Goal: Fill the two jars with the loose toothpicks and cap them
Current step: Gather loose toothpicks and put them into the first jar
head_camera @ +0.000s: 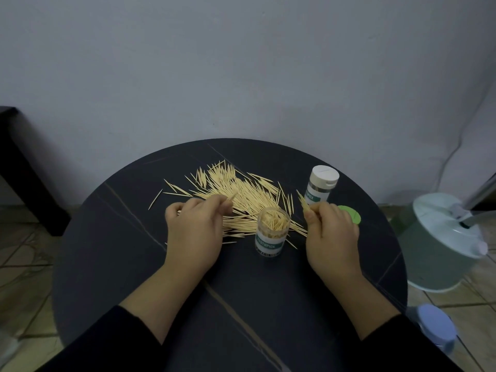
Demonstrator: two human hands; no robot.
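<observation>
While the open jar (272, 232) stands upright and partly filled on the dark round desk (128, 264), a hand works on either side of it. Behind and left of the jar the loose pile (241, 187) fans out across the desk, and strays from it run past the jar's base on both sides.

Left of the jar, the left hand (193, 232) lies knuckles-up over the near edge of the pile. Its thumb and fingers (214, 202) are pinched together on a few toothpicks (233, 197), whose tips jut up and to the right, above the pile.

Right of the jar, the right hand (332, 237) has its thumb and fingers (326, 208) closed round a small bundle (304, 204). The bundle points up and slightly left, clear of the jar's mouth and beside it.

A green lid (350, 214) lies flat on the desk to the right of the jar, partly hidden behind the right hand. Further back on that side stands the capped jar (322, 186), upright with its white cap on.

Far right of the jar, off the desk, a pale green tub (440, 245) sits on the tiled floor.
</observation>
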